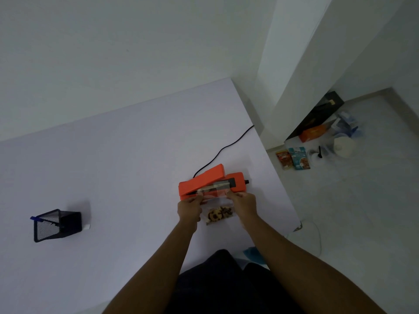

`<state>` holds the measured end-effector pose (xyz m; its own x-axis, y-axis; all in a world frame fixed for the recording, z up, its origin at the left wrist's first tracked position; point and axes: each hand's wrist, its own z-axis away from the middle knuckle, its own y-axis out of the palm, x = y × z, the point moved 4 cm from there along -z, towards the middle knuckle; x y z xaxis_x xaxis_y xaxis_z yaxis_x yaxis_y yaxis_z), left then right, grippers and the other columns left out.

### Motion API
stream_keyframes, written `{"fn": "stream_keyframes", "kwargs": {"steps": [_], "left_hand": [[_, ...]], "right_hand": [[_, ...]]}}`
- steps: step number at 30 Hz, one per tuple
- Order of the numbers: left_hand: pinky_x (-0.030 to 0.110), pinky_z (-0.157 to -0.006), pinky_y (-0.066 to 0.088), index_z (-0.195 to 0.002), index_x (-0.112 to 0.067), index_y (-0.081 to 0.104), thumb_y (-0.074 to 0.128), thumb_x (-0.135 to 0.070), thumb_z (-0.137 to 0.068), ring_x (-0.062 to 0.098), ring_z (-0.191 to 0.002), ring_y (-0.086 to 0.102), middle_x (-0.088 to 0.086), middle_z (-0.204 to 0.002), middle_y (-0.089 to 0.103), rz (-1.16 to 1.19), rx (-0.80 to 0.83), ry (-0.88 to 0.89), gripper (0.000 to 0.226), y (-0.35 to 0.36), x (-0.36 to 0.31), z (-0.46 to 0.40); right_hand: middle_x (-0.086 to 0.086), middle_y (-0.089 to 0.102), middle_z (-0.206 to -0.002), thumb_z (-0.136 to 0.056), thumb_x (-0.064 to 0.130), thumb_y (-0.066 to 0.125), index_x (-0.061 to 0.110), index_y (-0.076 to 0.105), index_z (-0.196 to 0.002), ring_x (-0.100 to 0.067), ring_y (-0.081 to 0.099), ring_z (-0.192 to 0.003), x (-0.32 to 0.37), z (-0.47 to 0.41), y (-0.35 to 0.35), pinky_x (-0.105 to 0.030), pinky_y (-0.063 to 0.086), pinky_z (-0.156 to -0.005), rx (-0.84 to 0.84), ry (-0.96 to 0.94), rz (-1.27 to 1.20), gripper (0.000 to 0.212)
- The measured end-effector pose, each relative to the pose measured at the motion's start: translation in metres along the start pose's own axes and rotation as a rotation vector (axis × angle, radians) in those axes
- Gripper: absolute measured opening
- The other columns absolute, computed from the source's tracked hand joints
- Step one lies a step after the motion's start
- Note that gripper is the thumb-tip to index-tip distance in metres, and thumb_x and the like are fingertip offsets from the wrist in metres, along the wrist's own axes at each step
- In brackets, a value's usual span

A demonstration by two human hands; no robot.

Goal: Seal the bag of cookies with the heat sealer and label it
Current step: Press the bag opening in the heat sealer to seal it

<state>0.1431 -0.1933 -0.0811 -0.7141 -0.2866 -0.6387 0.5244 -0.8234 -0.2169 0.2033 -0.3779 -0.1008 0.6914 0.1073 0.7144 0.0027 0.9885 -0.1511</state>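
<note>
While my forearms reach out over my dark lap, my left hand [189, 208] and right hand [243, 205] each pinch an upper corner of the clear bag of cookies [218, 215], fingers clamped on the plastic. The bag lies flat on the white table [113, 168] between my hands, cookies bunched at the end nearest me, its open mouth pointing away from me and laid across the sealing bar. The orange heat sealer [212, 181] sits just beyond (its lid raised), long axis running left to right and tilted up toward the right, knob at its right end. Its black cord [223, 149] trails off toward the table's far right corner. The table's right edge is near the sealer; broad bare surface opens to the left, where a mesh pen holder [56, 225] stands well apart.
</note>
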Motion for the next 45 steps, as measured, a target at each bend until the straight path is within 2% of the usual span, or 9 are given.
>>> {"fn": "stream_keyframes", "kwargs": {"steps": [5,10,16,23,33,36,39,41,45], "left_hand": [[0.028,-0.046,0.038,-0.076,-0.012,0.064,0.067,-0.022,-0.09,0.019,-0.054,0.047,0.012,-0.068,0.058,-0.008,-0.011,0.0,0.017,-0.001,0.001,-0.001],[0.026,-0.044,0.039,-0.08,-0.01,0.067,0.066,-0.026,-0.092,0.019,-0.052,0.048,0.01,-0.067,0.06,-0.011,-0.035,0.018,0.02,0.0,0.002,-0.002],[0.026,-0.044,0.039,-0.081,-0.01,0.069,0.068,-0.029,-0.091,0.019,-0.051,0.048,0.009,-0.065,0.06,-0.006,-0.063,0.026,0.021,0.0,0.003,-0.002],[0.025,-0.042,0.038,-0.084,-0.011,0.07,0.067,-0.028,-0.092,0.017,-0.049,0.048,0.005,-0.066,0.061,-0.003,-0.073,0.022,0.019,0.001,0.002,-0.002],[0.025,-0.043,0.039,-0.082,-0.011,0.068,0.066,-0.028,-0.092,0.016,-0.049,0.048,0.002,-0.063,0.06,-0.016,-0.092,0.026,0.02,0.001,0.001,-0.001],[0.024,-0.043,0.039,-0.085,-0.01,0.07,0.067,-0.027,-0.092,0.014,-0.05,0.05,0.001,-0.064,0.06,-0.012,-0.093,0.024,0.019,0.002,0.0,0.0],[0.023,-0.041,0.038,-0.086,-0.009,0.069,0.066,-0.026,-0.092,0.014,-0.049,0.048,0.002,-0.065,0.06,-0.005,-0.09,0.019,0.018,0.002,0.0,0.0],[0.023,-0.041,0.039,-0.086,-0.008,0.07,0.066,-0.026,-0.092,0.015,-0.049,0.048,0.003,-0.065,0.06,-0.006,-0.093,0.019,0.019,0.002,0.0,0.0],[0.023,-0.046,0.041,-0.086,-0.01,0.069,0.066,-0.028,-0.092,0.015,-0.053,0.052,0.004,-0.068,0.061,-0.006,-0.095,0.014,0.019,0.002,-0.001,0.001]], "right_hand": [[-0.026,0.072,-0.085,-0.081,0.024,0.08,-0.005,0.074,-0.082,-0.026,0.062,-0.07,0.001,0.0,0.0,-0.036,0.05,-0.065,0.009,-0.004,0.007,0.03],[-0.013,0.074,-0.08,-0.082,0.026,0.08,0.013,0.075,-0.074,-0.022,0.065,-0.071,0.004,0.004,0.0,-0.033,0.053,-0.066,0.014,-0.02,0.008,0.016],[-0.012,0.072,-0.079,-0.082,0.026,0.081,0.003,0.077,-0.084,-0.019,0.063,-0.069,0.002,0.004,0.0,-0.027,0.051,-0.061,0.014,0.004,-0.012,0.023],[-0.015,0.07,-0.077,-0.08,0.03,0.081,-0.002,0.076,-0.082,-0.022,0.06,-0.066,0.0,0.002,0.002,-0.033,0.049,-0.062,-0.019,0.021,0.015,0.032],[-0.006,0.074,-0.076,-0.08,0.034,0.081,0.015,0.074,-0.07,-0.024,0.068,-0.073,0.01,0.006,-0.001,-0.037,0.057,-0.072,-0.035,0.012,0.055,0.022],[-0.005,0.07,-0.07,-0.086,0.045,0.071,0.009,0.072,-0.071,-0.018,0.064,-0.067,0.022,0.012,-0.007,-0.031,0.051,-0.06,-0.096,0.033,0.103,0.039],[0.001,0.05,-0.055,-0.096,0.045,0.057,0.014,0.051,-0.054,-0.012,0.047,-0.052,0.049,0.023,-0.016,-0.025,0.034,-0.049,-0.183,-0.113,0.194,0.053],[0.005,0.045,-0.054,-0.098,0.041,0.056,0.016,0.042,-0.054,-0.006,0.043,-0.047,0.071,0.034,-0.019,-0.017,0.034,-0.045,-0.191,-0.254,0.194,0.052],[-0.001,0.048,-0.061,-0.095,0.046,0.059,0.012,0.047,-0.068,-0.005,0.046,-0.051,0.121,0.059,-0.009,-0.015,0.041,-0.048,0.071,-0.437,0.055,0.045]]}}
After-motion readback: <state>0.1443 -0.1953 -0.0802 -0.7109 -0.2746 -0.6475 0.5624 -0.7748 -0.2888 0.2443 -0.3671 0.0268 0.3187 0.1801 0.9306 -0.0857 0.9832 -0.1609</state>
